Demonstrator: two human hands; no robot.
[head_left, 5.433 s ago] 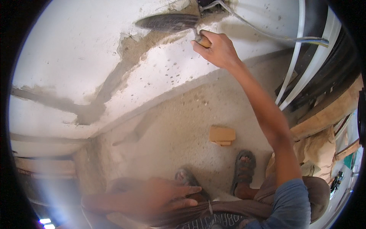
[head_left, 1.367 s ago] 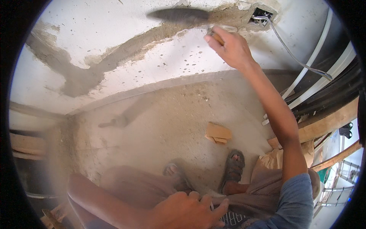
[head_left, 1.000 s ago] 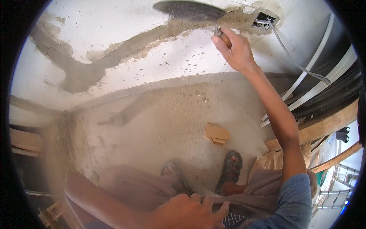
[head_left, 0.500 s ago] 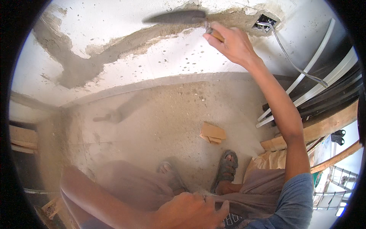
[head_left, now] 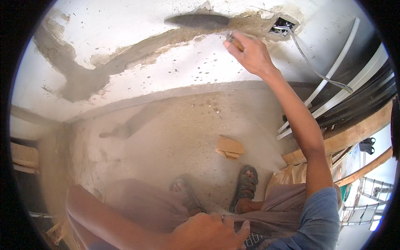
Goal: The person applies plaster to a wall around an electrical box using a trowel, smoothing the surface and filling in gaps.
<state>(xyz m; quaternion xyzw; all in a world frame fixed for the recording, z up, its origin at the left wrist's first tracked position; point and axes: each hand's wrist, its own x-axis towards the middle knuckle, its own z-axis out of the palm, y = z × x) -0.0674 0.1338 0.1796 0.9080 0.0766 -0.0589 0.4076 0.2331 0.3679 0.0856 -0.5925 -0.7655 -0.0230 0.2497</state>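
My right hand (head_left: 252, 54) grips the brown wooden handle (head_left: 238, 44) of a long, pointed, dark metal trowel (head_left: 199, 21), probably to keep its blade lengthwise along the rough grey mortar band (head_left: 139, 51). The blurred blade is over that band, left of the square recessed wall box (head_left: 286, 26); I cannot tell whether it touches. My left hand (head_left: 208, 232) lies over my lap, fingers loosely bent, perhaps for balance; whether it holds anything is unclear. Pale lettering shows on the dark cloth (head_left: 253, 241) beside it; the trowel shows no readable label.
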